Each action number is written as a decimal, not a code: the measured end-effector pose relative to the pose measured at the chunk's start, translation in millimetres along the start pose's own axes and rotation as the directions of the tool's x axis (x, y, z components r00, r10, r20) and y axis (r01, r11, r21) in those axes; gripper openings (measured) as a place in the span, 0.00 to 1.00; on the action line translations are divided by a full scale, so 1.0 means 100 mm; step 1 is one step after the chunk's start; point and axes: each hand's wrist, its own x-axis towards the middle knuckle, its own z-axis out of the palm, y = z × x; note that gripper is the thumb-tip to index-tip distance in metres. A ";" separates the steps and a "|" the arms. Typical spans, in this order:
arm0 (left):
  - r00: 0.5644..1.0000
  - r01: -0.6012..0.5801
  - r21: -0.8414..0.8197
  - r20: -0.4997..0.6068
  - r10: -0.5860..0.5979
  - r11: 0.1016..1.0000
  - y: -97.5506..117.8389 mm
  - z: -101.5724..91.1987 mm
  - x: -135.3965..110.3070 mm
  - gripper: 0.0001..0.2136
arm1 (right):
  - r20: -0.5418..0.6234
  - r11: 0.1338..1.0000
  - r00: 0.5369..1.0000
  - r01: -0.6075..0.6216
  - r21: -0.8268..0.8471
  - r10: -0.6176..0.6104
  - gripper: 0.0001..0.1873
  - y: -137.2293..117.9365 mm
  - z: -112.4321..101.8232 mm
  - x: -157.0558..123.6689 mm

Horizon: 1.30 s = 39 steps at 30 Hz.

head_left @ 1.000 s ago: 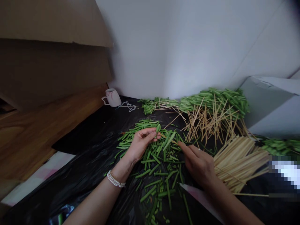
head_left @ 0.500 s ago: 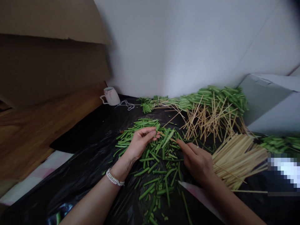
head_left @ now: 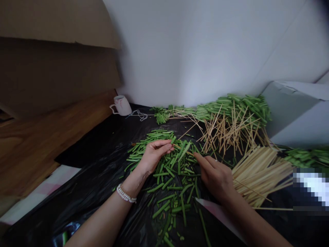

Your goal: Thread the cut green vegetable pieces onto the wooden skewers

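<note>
My left hand (head_left: 156,154) pinches a short green stem piece (head_left: 173,139) between thumb and fingers, above a loose pile of cut green stems (head_left: 160,175). A thin wooden skewer (head_left: 190,154) slants between my two hands. My right hand (head_left: 216,175) is closed round its lower right end, and its tip meets the stem piece at my left fingertips. Whether the tip has gone into the piece I cannot tell. Just right of my right hand lies a thick bundle of bare skewers (head_left: 262,173).
Black plastic sheeting (head_left: 97,168) covers the work surface. Against the wall lie stacked skewered green stems (head_left: 231,106), their sticks (head_left: 226,132) pointing towards me. A white mug (head_left: 121,105) and some string (head_left: 141,115) stand at back left. Cardboard (head_left: 59,65) overhangs left; a pale box (head_left: 295,109) is right.
The green piece at my left fingertips has tilted and sits a little lower. Both hands keep nearly the same place, the skewer still between them.
</note>
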 end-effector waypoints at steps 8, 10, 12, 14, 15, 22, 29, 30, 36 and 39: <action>1.000 0.009 0.058 0.006 -0.010 0.998 -0.02 -0.02 0.00 0.10 | -0.011 1.000 1.000 0.020 0.017 -0.020 0.20 0.01 0.02 -0.02; 1.000 0.000 0.067 0.020 -0.002 0.998 -0.02 -0.01 0.00 0.10 | -0.018 0.999 0.999 0.031 0.021 -0.031 0.19 0.01 0.02 -0.01; 1.000 -0.007 0.065 0.027 0.005 0.998 -0.01 0.00 0.00 0.11 | -0.027 0.999 0.999 0.038 0.030 -0.037 0.19 0.00 0.01 -0.01; 1.000 0.008 0.049 0.021 -0.009 0.999 0.01 0.01 -0.01 0.11 | -0.037 0.998 0.999 0.041 0.041 -0.039 0.19 0.00 0.01 0.00; 1.000 0.026 0.036 0.018 -0.026 0.999 0.01 0.01 -0.01 0.11 | -0.038 0.998 0.998 0.042 0.046 -0.040 0.19 0.00 0.01 0.00; 0.990 0.138 -0.022 0.032 -0.137 0.990 0.05 0.01 -0.02 0.11 | -0.070 0.996 0.996 0.067 0.061 -0.063 0.20 0.00 0.01 -0.01; 0.984 0.173 -0.023 0.050 -0.172 0.985 0.03 0.03 -0.05 0.11 | -0.073 0.990 0.993 0.100 0.097 -0.093 0.19 0.00 -0.02 0.00; 0.983 0.175 -0.013 0.056 -0.174 0.984 0.02 0.04 -0.06 0.11 | -0.073 0.988 0.992 0.110 0.104 -0.103 0.20 0.00 -0.02 0.00; 0.987 0.131 0.070 0.085 -0.137 0.989 -0.03 0.07 -0.08 0.10 | -0.052 0.987 0.992 0.120 0.111 -0.115 0.19 0.00 0.01 -0.01; 0.994 0.074 0.106 0.079 -0.082 0.992 -0.03 0.10 -0.10 0.10 | -0.048 0.990 0.994 0.101 0.103 -0.097 0.18 0.00 0.02 -0.02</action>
